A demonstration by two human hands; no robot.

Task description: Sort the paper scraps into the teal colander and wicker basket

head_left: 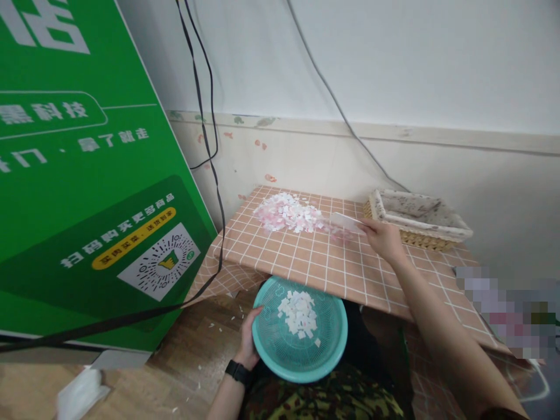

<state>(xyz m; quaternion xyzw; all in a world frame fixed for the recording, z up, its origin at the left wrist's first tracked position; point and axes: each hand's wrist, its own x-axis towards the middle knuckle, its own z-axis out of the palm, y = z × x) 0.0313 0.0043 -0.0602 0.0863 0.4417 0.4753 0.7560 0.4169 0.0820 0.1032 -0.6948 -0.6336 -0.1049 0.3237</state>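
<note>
My left hand [248, 340] grips the left rim of a turquoise plastic colander [301, 372], held over my lap just below the table's front edge. A heap of small white paper squares [300, 314] lies inside it. Above the tabletop, my right hand [381, 236] is closed on a flat white card [347, 222], which reaches left from my fingers. The card's far end is beside a spread pile of white and pink paper bits [289, 213]. Thinner pink pieces trail from the pile to beneath the card.
A cloth-lined wicker basket [420, 236] stands at the table's right rear. Brown checked cloth covers the table [297, 256]. To the left rises a large green sign [87, 175], with a black strap [221, 233] hanging before it. Paper scraps and a white bag [81, 392] lie on the floor.
</note>
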